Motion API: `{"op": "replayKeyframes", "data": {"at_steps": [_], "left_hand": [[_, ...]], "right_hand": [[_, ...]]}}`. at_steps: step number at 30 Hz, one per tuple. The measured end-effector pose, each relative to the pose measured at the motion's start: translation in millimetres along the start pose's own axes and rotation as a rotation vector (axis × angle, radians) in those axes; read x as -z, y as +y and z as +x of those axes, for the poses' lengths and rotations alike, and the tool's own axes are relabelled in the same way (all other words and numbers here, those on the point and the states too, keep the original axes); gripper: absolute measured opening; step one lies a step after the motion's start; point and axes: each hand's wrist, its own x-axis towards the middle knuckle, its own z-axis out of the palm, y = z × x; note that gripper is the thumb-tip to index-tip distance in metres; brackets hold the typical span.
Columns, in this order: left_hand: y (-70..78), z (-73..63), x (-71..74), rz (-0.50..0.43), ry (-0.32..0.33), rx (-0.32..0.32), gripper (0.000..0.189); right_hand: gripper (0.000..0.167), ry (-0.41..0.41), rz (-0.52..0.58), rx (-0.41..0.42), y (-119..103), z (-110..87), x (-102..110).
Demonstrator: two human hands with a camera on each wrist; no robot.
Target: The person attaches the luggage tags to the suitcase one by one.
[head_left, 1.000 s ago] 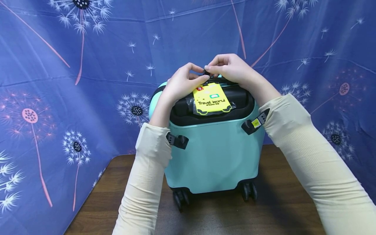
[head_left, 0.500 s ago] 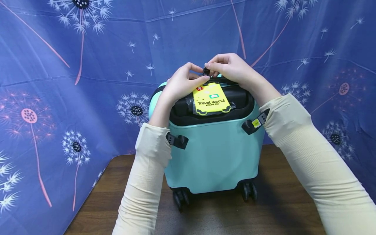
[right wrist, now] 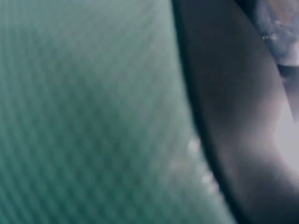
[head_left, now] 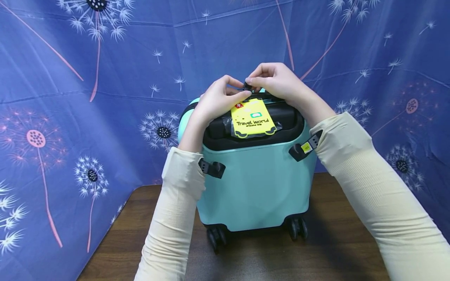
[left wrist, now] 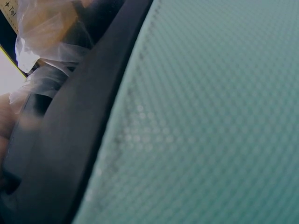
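A turquoise hard-shell suitcase [head_left: 256, 183] stands upright with its black top panel [head_left: 225, 144] towards me. On the panel lies a yellow luggage tag [head_left: 254, 117] printed "Travel World", with clear plastic wrapping [left wrist: 46, 42] beneath it. Above the tag, my left hand [head_left: 219, 97] pinches its black strap [head_left: 247, 86] between thumb and fingers. My right hand [head_left: 275, 82] pinches the strap's upper end from the other side. Fingertips hide much of the strap and of the suitcase handle behind it. The right wrist view is mostly blurred shell [right wrist: 93, 112].
Black wheels [head_left: 298, 228] carry the suitcase on a dark wooden table [head_left: 140, 234]. Behind and to the left hangs a blue dandelion-print cloth [head_left: 123, 78]. Black straps with buckles [head_left: 212, 168] hang from both cuffs in front of the shell.
My right fingertips shift slightly on the strap: its dark end showed more half a second ago and is now partly covered by the thumb. My left hand, the tag and suitcase stay in place.
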Motion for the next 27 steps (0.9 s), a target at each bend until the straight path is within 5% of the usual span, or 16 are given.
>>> {"op": "replayKeyframes", "data": {"at_steps": [19,27], "left_hand": [[0.8,-1.6,1.0,0.008,0.005,0.001,0.039],[0.0,-1.5,0.3,-0.019,0.006,0.006,0.039]], "right_hand": [[0.015,0.019,0.013,0.029,0.9,0.0,-0.1],[0.045,0.071,-0.066,-0.143,-4.1,0.3,-0.6]]}}
